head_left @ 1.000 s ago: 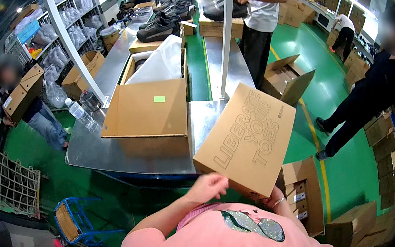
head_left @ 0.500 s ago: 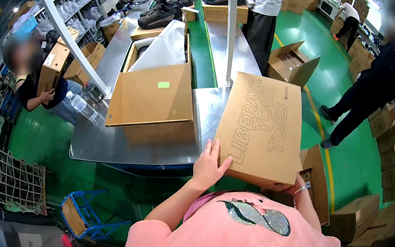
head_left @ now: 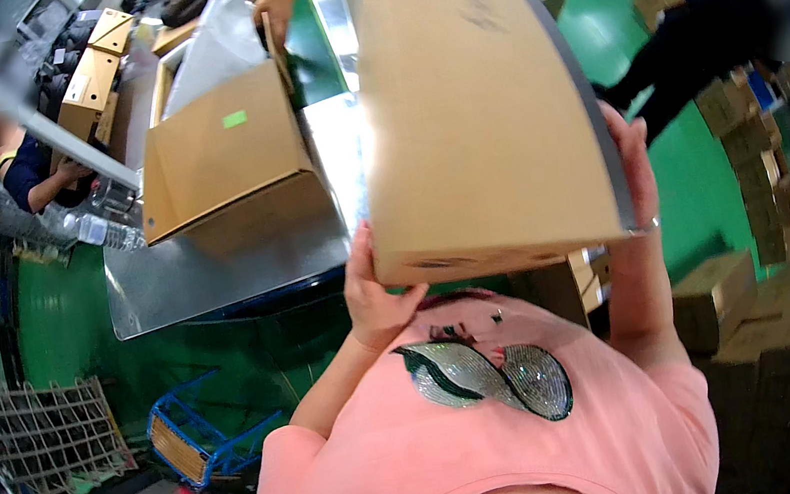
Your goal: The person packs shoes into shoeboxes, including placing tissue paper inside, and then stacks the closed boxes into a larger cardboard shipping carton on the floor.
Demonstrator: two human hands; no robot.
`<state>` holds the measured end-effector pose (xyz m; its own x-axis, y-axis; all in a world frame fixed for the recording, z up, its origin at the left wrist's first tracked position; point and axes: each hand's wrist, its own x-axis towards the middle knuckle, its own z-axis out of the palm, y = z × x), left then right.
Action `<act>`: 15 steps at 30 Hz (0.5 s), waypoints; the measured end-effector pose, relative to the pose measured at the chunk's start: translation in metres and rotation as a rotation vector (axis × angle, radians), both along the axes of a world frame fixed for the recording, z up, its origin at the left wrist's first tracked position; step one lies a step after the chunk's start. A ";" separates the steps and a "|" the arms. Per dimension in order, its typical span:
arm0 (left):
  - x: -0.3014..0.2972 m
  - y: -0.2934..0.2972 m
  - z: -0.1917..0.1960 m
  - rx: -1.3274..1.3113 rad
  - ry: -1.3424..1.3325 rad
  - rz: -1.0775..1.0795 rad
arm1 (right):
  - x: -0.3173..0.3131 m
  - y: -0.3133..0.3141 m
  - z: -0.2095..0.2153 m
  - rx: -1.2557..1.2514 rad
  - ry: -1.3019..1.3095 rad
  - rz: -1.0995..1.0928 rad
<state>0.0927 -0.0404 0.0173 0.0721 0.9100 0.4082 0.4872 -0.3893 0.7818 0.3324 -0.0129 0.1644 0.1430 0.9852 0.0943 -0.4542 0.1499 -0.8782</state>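
Note:
A brown cardboard shoebox (head_left: pixel 477 114) is raised close in front of my chest, tilted, with a dark strip along its right edge. My left hand (head_left: pixel 376 290) presses against its lower left corner, thumb and fingers bent at the edge. On the other side, my right hand (head_left: pixel 636 163) grips the right edge. To the left, an open cardboard box (head_left: pixel 221 160) with a green sticker on its flap rests on the metal table (head_left: pixel 189 291). White tissue paper (head_left: pixel 212 55) shows inside it. Another person's hand (head_left: pixel 275 6) reaches to that box's far right side.
A water bottle (head_left: pixel 105 230) stands at the table's left end, near a co-worker holding boxes (head_left: pixel 90 88). A blue-framed stool (head_left: pixel 180 444) is at lower left. Cardboard boxes (head_left: pixel 716 303) are stacked at lower right. Another person stands at upper right.
Both hands have lifted the shoebox higher and closer, turning its printed face away. My right hand has moved up its right edge. Another person's hand has come to the open box.

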 end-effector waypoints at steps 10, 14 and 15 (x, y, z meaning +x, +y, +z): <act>-0.009 -0.017 0.013 -0.345 -0.849 0.101 | -0.054 0.035 -0.065 -0.031 0.145 0.701; -0.009 -0.023 0.009 -0.390 -0.988 0.157 | -0.081 0.027 -0.091 -0.172 -0.306 0.652; -0.008 -0.025 0.015 -0.404 -0.984 0.130 | -0.082 0.026 -0.097 -0.136 -0.326 0.731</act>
<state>0.0851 -0.0657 0.0319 -0.2318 0.9676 -0.0997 -0.4086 -0.0039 0.9127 0.2508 0.0134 0.0674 -0.5556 0.8246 -0.1067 -0.1146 -0.2031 -0.9724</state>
